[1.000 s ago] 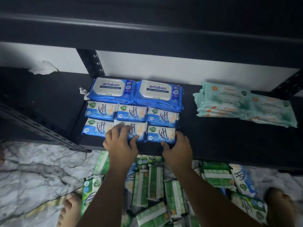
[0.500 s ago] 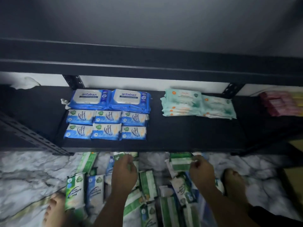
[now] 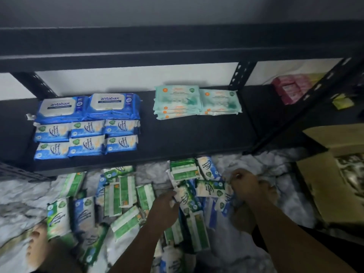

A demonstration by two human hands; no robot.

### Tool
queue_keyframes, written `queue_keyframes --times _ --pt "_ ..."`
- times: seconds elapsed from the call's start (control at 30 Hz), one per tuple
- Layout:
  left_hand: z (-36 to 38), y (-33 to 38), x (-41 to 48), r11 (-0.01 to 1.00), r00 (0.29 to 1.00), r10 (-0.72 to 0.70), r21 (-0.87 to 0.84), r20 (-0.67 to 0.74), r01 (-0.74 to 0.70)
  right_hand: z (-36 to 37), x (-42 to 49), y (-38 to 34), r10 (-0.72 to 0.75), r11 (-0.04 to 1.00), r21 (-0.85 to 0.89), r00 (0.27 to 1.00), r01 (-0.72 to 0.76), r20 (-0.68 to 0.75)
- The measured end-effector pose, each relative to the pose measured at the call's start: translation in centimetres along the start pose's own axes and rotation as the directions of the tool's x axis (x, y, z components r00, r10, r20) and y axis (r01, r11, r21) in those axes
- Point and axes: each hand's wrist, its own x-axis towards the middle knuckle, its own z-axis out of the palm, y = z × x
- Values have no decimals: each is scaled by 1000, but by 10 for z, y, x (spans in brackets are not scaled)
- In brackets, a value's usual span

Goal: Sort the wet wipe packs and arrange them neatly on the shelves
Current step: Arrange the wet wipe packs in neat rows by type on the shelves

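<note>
A black metal shelf (image 3: 187, 138) is carrying the sorted wet wipe packs: blue rows (image 3: 86, 138) at left, mint stacks (image 3: 177, 101) further back. Dark board is showing to the right of the blue rows. Below its front edge, unsorted packs (image 3: 126, 194) are littering the marble floor (image 3: 23, 194). One blue-and-white pack (image 3: 209, 188) is lying crosswise between the hands, just beside the right hand (image 3: 246, 184), whose fingers are lying curled. The left hand (image 3: 163, 207) is hovering low, fingertips at a neighbouring pack. Blur is hiding whether either hand is gripping anything.
</note>
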Motion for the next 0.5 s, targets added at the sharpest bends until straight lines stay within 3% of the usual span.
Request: queue_keyframes --times 0.1,0.17,0.27,0.33,0.43,0.5 --pt "19 14 17 972 985 155 191 -80 -137 7 20 3 15 1000 19 990 -18 141" --pt "27 23 31 891 954 278 403 -116 -211 12 29 5 77 993 -107 976 -55 205" --pt "33 46 54 833 920 365 490 -139 -257 17 29 5 169 945 -317 953 -84 250" --pt "37 64 71 851 929 337 472 -152 -231 24 31 7 237 934 -330 932 -140 276" --pt "37 101 98 976 994 5 217 -109 19 35 44 18 295 946 -221 914 -238 278" --pt "41 117 115 985 991 -114 121 -72 122 35 50 17 350 937 -129 880 -325 322"
